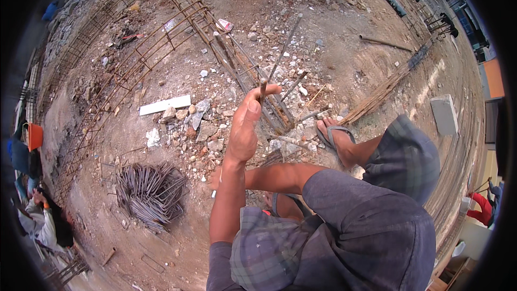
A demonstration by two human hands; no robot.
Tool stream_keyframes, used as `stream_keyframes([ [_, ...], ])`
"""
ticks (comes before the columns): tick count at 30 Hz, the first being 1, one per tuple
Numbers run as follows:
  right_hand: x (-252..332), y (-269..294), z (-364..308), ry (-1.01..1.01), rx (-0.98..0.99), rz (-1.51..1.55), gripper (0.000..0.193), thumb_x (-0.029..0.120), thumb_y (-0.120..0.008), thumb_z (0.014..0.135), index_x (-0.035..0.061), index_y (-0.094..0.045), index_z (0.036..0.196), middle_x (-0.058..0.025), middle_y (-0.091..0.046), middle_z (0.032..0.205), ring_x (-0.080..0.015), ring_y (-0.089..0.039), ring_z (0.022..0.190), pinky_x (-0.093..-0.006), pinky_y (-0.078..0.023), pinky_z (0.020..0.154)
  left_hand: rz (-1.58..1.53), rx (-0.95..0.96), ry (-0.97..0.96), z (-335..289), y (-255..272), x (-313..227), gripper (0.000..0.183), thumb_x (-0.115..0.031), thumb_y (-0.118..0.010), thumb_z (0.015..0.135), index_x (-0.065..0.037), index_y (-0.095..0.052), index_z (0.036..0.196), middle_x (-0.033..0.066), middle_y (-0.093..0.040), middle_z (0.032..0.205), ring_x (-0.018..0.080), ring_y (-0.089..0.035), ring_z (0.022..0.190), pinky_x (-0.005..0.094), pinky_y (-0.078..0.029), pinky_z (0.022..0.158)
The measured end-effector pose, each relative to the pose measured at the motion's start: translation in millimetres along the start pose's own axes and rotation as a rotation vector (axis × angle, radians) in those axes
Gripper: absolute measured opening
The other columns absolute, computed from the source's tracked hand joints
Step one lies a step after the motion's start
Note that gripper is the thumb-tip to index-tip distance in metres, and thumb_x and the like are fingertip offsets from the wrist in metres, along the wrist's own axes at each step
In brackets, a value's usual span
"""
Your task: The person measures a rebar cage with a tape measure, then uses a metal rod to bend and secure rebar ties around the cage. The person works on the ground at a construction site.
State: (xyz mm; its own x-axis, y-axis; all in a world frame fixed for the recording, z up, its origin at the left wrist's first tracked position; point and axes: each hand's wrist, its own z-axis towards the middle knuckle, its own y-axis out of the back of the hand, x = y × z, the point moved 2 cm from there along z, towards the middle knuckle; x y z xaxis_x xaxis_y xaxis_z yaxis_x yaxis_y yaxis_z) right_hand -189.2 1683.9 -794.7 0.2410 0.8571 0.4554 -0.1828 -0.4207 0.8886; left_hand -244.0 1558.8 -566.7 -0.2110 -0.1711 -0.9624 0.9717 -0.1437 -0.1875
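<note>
My left hand (246, 129) is raised in front of me, thumb and index finger closed around a short upright steel rod (263, 90). Its lower part is hidden by the hand. My right forearm crosses behind my left wrist. Only the fingertips of my right hand (215, 178) show past it, so its grip is hidden. Just beyond my left hand, thin steel bars (285, 46) stick up beside the end of a long rebar cage (188, 12). Near my hands at the left lies a heap of bent rebar stirrups (149, 196).
Rubble (207, 129) and a white strip (165, 105) lie ahead. A weathered plank (379, 92) and a grey block (444, 115) are to the right. My sandalled foot (336, 133) rests near the bars. Another person (43, 218) is at the far left, near an orange bucket (35, 136).
</note>
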Motion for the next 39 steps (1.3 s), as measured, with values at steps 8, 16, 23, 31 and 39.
stream_keyframes([
  [8, -7.8, -1.6, -18.4, -0.008, -0.120, 0.037, 0.014, 0.019, -0.064, 0.089, 0.0061, -0.061, 0.096, -0.0121, -0.066, 0.099, -0.0233, -0.065, 0.100, -0.0381, -0.051, 0.087, -0.086, 0.021, -0.085, -30.4, -13.2, 30.9, 0.084, -0.071, -0.023, 0.105, 0.002, -0.060, 0.124, 0.0123, -0.060, 0.116, 0.0247, -0.056, 0.111, 0.0435, -0.039, 0.105],
  [16, -9.4, 19.1, -34.6, -0.004, -0.095, 0.079, 0.014, 0.018, -0.065, 0.087, 0.0062, -0.060, 0.093, -0.0123, -0.066, 0.094, -0.0257, -0.066, 0.093, -0.0400, -0.051, 0.079, -0.221, 0.019, -0.025, -12.0, -0.9, 38.1, 0.095, -0.077, -0.013, 0.102, 0.003, -0.060, 0.124, 0.0122, -0.061, 0.119, 0.0239, -0.056, 0.110, 0.0420, -0.038, 0.104],
  [23, -10.8, 21.1, -43.2, -0.009, -0.091, 0.069, 0.015, 0.018, -0.066, 0.086, 0.0062, -0.059, 0.091, -0.0124, -0.066, 0.090, -0.0278, -0.066, 0.086, -0.0416, -0.051, 0.072, -0.165, 0.031, -0.021, -7.1, -9.5, 32.5, 0.094, -0.075, -0.012, 0.103, 0.003, -0.061, 0.123, 0.0107, -0.060, 0.112, 0.0226, -0.056, 0.107, 0.0411, -0.037, 0.104],
  [31, -18.4, 43.4, 7.6, 0.016, -0.091, 0.098, 0.015, 0.018, -0.066, 0.084, 0.0063, -0.057, 0.088, -0.0126, -0.066, 0.085, -0.0302, -0.067, 0.078, -0.0434, -0.051, 0.064, -0.095, 0.095, -0.004, -7.6, 3.6, 27.1, 0.082, -0.070, -0.032, 0.105, 0.003, -0.059, 0.132, 0.0131, -0.063, 0.118, 0.0231, -0.058, 0.109, 0.0395, -0.038, 0.106],
  [39, 28.7, 134.8, 54.5, -0.017, -0.258, 0.262, 0.013, 0.016, -0.066, 0.085, 0.0063, -0.058, 0.090, -0.0137, -0.064, 0.073, -0.0368, -0.068, 0.070, -0.0496, -0.050, 0.058, 0.523, 0.003, -0.090, -25.0, 32.5, -57.1, 0.082, -0.067, -0.046, 0.103, 0.005, -0.052, 0.143, 0.0188, -0.058, 0.145, 0.0310, -0.054, 0.134, 0.0468, -0.036, 0.116],
])
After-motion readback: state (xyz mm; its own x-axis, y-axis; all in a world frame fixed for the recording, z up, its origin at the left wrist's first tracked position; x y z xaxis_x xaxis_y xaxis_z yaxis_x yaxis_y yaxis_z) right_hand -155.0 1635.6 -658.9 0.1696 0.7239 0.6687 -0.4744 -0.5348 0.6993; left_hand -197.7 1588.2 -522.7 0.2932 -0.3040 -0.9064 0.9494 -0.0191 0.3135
